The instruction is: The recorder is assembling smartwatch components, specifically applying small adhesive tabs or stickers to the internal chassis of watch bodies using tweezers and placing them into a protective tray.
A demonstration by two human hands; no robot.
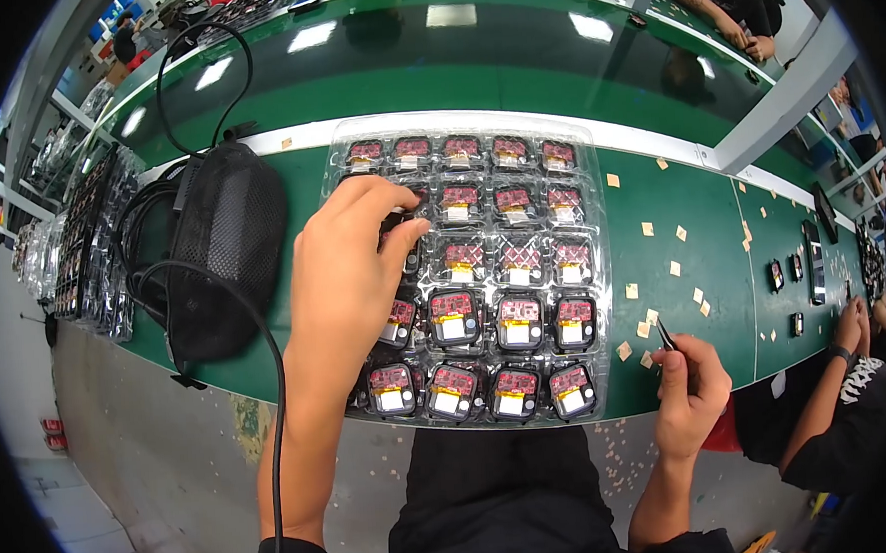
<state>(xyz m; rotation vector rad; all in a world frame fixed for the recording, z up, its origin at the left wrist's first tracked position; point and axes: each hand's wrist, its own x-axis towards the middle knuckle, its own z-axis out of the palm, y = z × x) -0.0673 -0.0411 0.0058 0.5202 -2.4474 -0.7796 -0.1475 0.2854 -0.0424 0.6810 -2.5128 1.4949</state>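
A clear plastic blister tray (600, 268) lies before me on the green bench, filled with rows of small black square watch-like housings (519, 323). Each shows a red circuit board, and many have a white patch and a yellow strip. My left hand (347, 256) reaches over the tray's left side, with thumb and forefinger closed around a housing in the second row from the back. The hand hides most of that housing and some of its neighbours. To the right of the tray, my right hand (691, 389) grips dark tweezers (665, 336), their tips pointing at small beige paper squares on the bench.
Left of the tray sits a black mesh bag (229, 253) with cables, one running down past my left forearm. Beige squares (675, 267) are scattered to the right. White posts (789, 98) frame the bench. Another person's hands (850, 323) work at far right; stacked trays (90, 230) stand far left.
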